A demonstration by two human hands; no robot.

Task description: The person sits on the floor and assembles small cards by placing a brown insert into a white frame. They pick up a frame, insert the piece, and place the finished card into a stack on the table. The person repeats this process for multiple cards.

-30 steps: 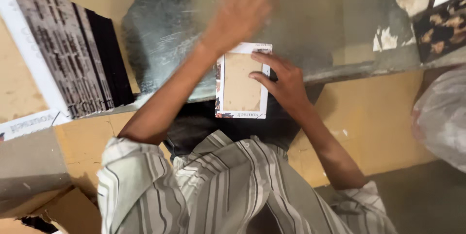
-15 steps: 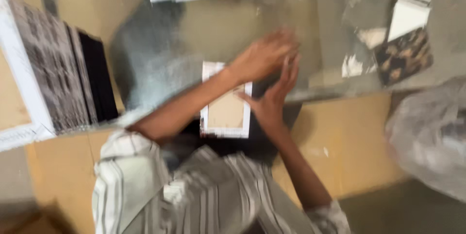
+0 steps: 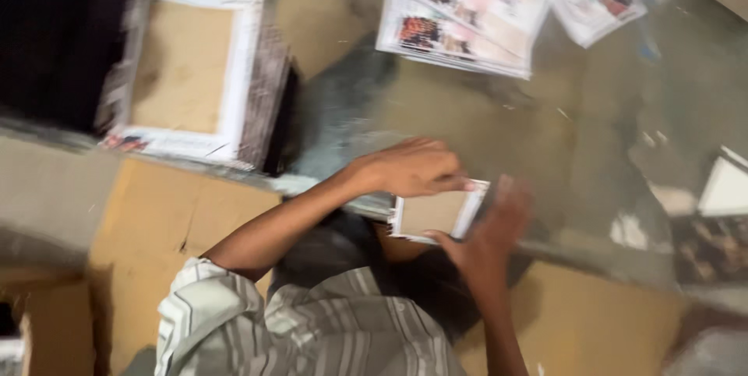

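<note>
Both sets of fingers grip a small picture frame, back side up: left hand curled over its top edge, right hand bracing the side to steady it. It sits at the glass worktop's near edge, with a larger frame and printed sheets lying beyond.

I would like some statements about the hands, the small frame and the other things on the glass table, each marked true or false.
1. Both hands hold the small frame with its brown backing up. True: the left hand lies over its top and the right hand is at its right side.
2. A larger frame lies at the upper left. True.
3. The printed sheets lie under the small frame. False: they lie apart from it, at the top of the glass table.
4. The person wears a plain black sleeve. False: the sleeve is pale with stripes.
5. The right hand rests on the larger frame. False: it is at the small frame.
</note>
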